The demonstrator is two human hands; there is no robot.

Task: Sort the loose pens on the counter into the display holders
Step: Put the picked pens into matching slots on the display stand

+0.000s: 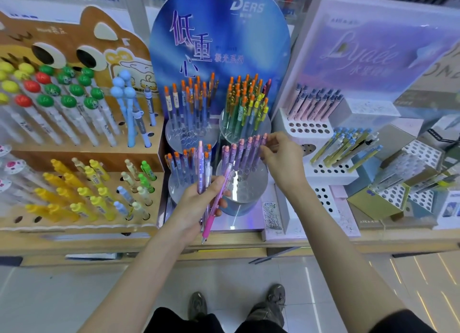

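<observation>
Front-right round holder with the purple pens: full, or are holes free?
Partly full: purple pens stand in its back rows; the front holes of the round holder are empty.

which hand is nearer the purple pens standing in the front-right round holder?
Right. The right hand pinches at the right end of the purple pens; the left hand sits lower left of them, gripping loose pens.

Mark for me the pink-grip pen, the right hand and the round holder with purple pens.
pink-grip pen (209,222): head view, on its pink grip.
right hand (278,155): head view, back of the hand.
purple-pen holder (249,187): head view, bare clear top with holes.
</observation>
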